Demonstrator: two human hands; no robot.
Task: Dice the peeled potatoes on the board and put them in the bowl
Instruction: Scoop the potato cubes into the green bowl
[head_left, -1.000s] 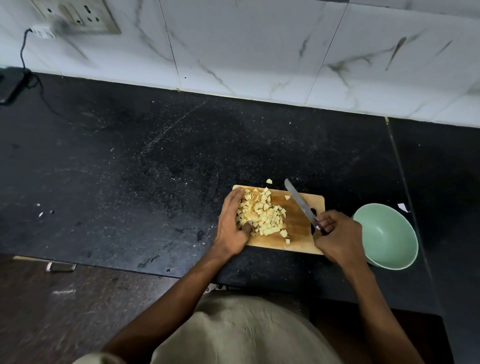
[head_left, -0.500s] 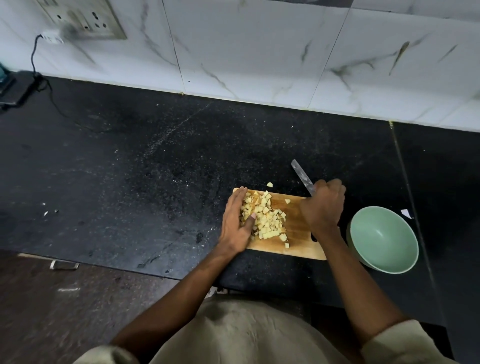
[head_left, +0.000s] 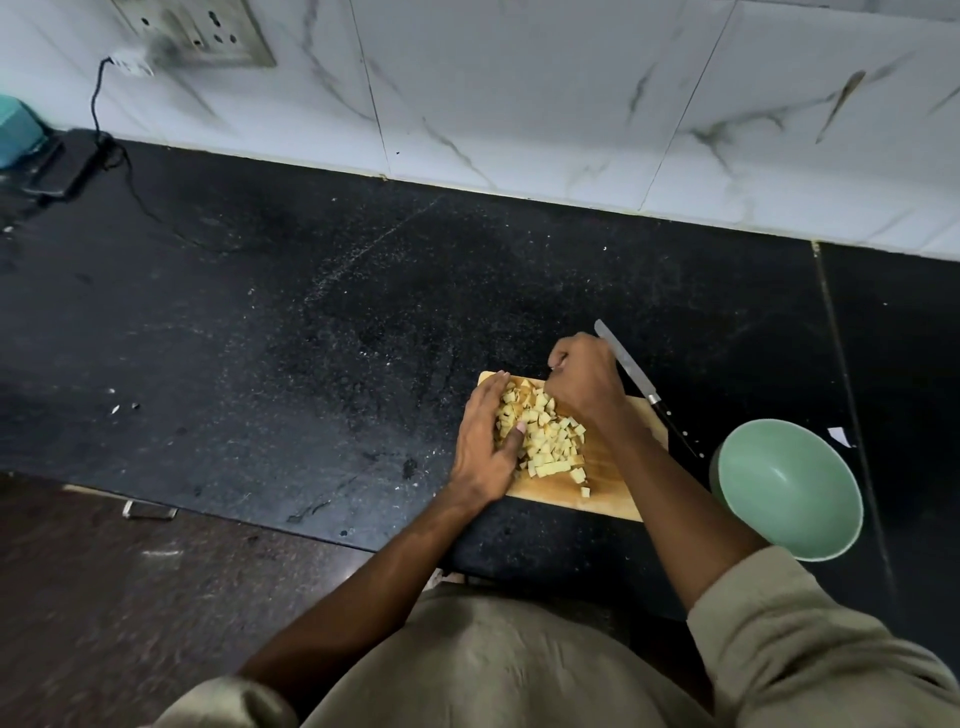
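Note:
A heap of diced potato (head_left: 545, 441) lies on the wooden cutting board (head_left: 608, 483). My left hand (head_left: 485, 441) rests flat against the heap's left side, fingers straight and thumb in the dice. My right hand (head_left: 584, 382) reaches over the board's far edge, its fingertips curled and pinched together where a stray potato piece lay; the piece itself is hidden. The knife (head_left: 639, 384) lies free on the counter just right of that hand, tip pointing away. An empty green bowl (head_left: 789, 493) stands to the right of the board.
The black stone counter (head_left: 311, 338) stretches to the left and back to a marble-tiled wall (head_left: 519, 88). At the far left are a wall socket with a cable (head_left: 104, 130) and a dark device. A white scrap (head_left: 839, 435) lies behind the bowl.
My right hand carried the knife to the far right of the board, let it go on the counter, then moved left to the board's far edge. My left hand stayed against the heap.

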